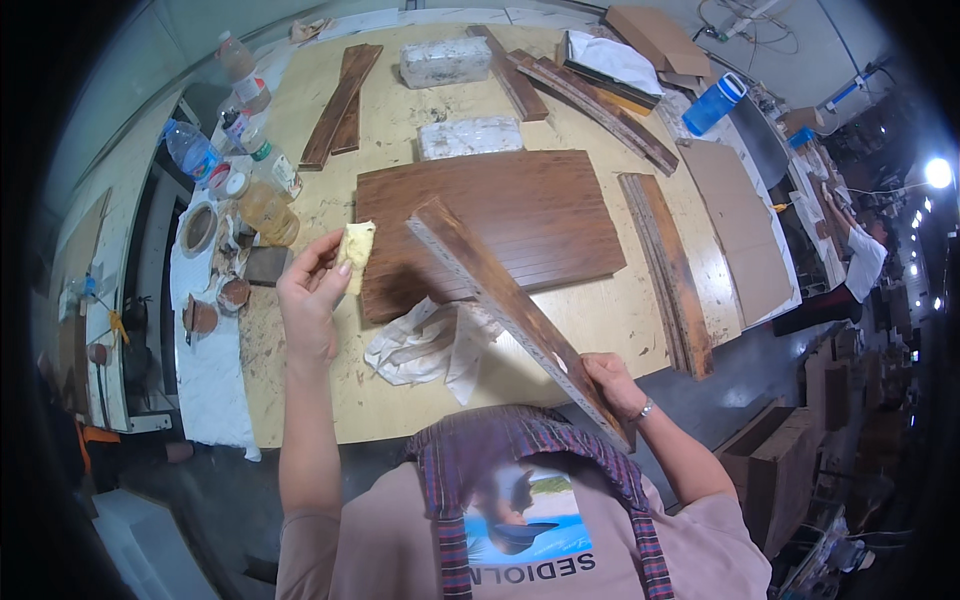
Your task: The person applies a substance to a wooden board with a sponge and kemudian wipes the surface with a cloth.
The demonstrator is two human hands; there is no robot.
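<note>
My left hand [312, 300] pinches a pale yellow sponge [358, 245] above the left edge of a large brown wooden board [520, 215]. My right hand [615, 385] is closed round the near end of a long brown wooden strip [510, 305]. The strip is held slantwise, its far end over the board and its near end close to my body. A pale lengthwise edge of it faces left. The sponge and the strip are apart. Under the strip, a crumpled white cloth [425, 350] lies against the board's near edge.
More wooden strips lie at the far left [342, 110], far right [600, 110] and right [668, 270] of the table. Two white wrapped blocks [445, 62] stand behind the board. Bottles [262, 205] and small pots crowd the left edge. A blue bottle [715, 103] and a person [862, 262] are at right.
</note>
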